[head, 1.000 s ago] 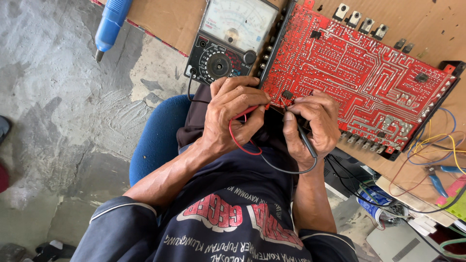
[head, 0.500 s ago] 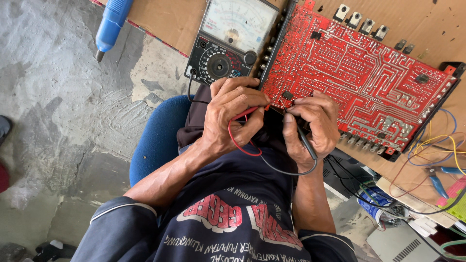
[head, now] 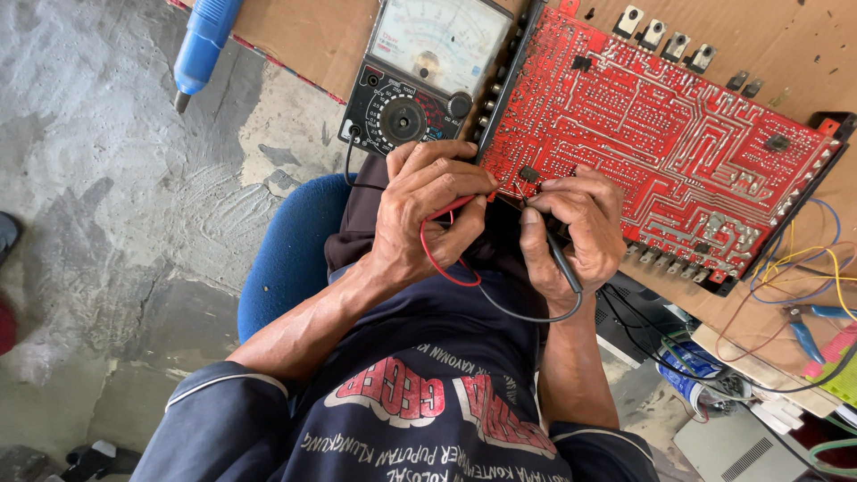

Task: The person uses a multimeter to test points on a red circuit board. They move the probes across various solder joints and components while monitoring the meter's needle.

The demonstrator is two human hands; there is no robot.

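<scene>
Head view, looking straight down. Left hand (head: 427,207) curled shut, fingers pinching the red probe (head: 451,207) with its lead looping out at six o'clock. Right hand (head: 576,234) closed likewise, pinching the black probe (head: 561,257), tip pressed at the near edge of the red circuit board (head: 661,143). Both hands set close together, knuckles just apart, right at the board's lower left corner.

Board tilted across the view from twelve to three o'clock, lying on brown cardboard (head: 312,36), its black frame edge touching the analog meter (head: 424,76) at eleven o'clock of the hands. Meter dial just above the left fingers.

At ten o'clock, well apart, lay a blue tool (head: 205,40) half off the cardboard edge. Grey concrete floor (head: 107,205) spread wide at nine o'clock: open room there. At four o'clock, crowded: coloured wires (head: 794,268), blue-handled pliers (head: 817,326), little free space. Below the forearms, edge of a blue stool (head: 290,254).
</scene>
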